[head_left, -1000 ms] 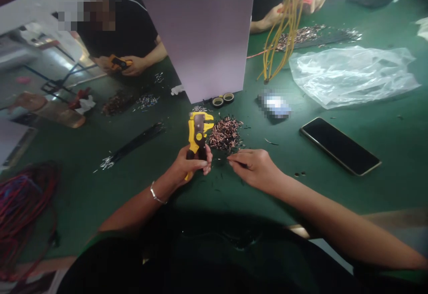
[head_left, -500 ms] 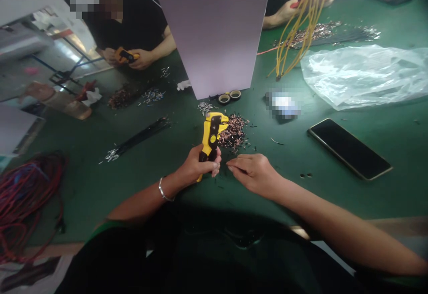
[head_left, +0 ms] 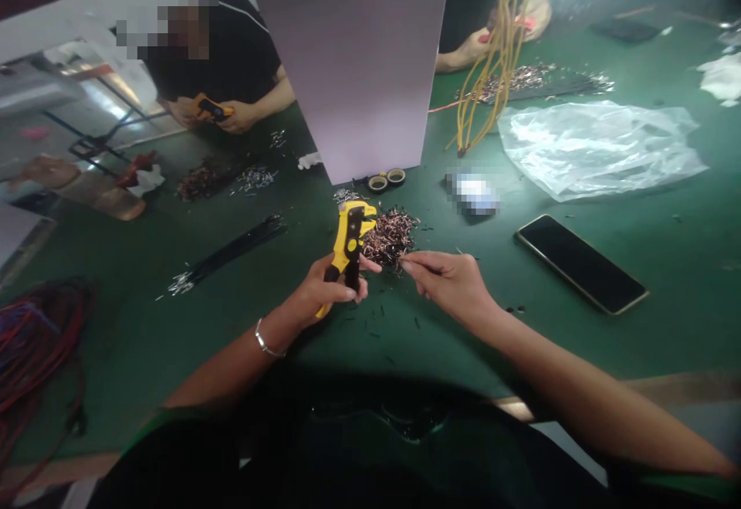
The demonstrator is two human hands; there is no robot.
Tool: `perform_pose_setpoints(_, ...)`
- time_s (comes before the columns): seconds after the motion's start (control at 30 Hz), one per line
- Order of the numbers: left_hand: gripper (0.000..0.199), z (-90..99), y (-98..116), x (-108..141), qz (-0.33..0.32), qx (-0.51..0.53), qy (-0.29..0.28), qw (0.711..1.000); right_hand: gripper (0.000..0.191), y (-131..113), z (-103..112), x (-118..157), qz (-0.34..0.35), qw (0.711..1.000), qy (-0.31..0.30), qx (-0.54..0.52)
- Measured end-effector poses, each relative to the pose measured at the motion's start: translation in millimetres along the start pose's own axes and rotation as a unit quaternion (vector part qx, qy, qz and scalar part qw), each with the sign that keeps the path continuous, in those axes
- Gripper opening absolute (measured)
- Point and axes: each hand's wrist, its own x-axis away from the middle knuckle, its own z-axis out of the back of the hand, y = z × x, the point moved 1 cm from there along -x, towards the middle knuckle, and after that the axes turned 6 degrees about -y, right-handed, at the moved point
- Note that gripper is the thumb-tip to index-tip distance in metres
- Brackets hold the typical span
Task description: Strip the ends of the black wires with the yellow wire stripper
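My left hand is wrapped round the handles of a yellow and black hand tool, whose jaws point up and to the right. One finger of that hand sticks out to the right. Just beside the tool lies a pile of short copper and black wire pieces. My right hand is pinched at the near right edge of this pile. Whatever is between its fingertips is too small to make out. Loose black bits are scattered on the green table below the hands.
A phone and a plastic bag lie to the right. Two tape rolls sit by an upright panel. Black wires and red cables are at left. Two people work across the table, beside yellow wires.
My right hand has moved up to the pile's edge, and a finger of my left hand has stretched out. The view has shifted, so most things sit further left and slightly lower.
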Motion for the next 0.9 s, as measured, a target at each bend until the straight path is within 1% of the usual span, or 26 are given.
perform_pose_setpoints(0.13, 0.051, -0.8, 1.4, -0.7, 0.020, 0.085, -0.071, 0.994, 0.029, -0.1, 1.5, -1.9, -0.032, 0.999, 0.001, -0.039)
perform_pose_setpoints(0.3, 0.055, 0.2, -2.9, -1.2, 0.049, 0.140, -0.115, 0.982, 0.030, -3.3, 3.3, -2.1, -0.039, 0.996, -0.006, -0.079)
perform_pose_setpoints(0.47, 0.061, 2.7, -7.2, -1.4, 0.065, 0.168, -0.134, 0.974, 0.027, -3.2, 0.2, -1.3, -0.052, 0.991, -0.018, -0.120)
perform_pose_setpoints(0.67, 0.062, -1.6, -5.2, 0.5, 0.068, 0.143, -0.141, 0.977, 0.021, -7.4, 0.5, -0.8, -0.059, 0.985, -0.025, -0.161)
perform_pose_setpoints(0.8, 0.063, -1.9, -7.1, 2.0, 0.072, 0.126, -0.147, 0.979, 0.020, -10.8, 3.9, 0.2, -0.070, 0.987, -0.021, -0.144)
perform_pose_setpoints(0.9, 0.064, -1.1, -7.7, 1.7, 0.077, 0.128, -0.156, 0.976, 0.018, -10.4, 6.2, -0.1, -0.070, 0.990, -0.006, -0.121)
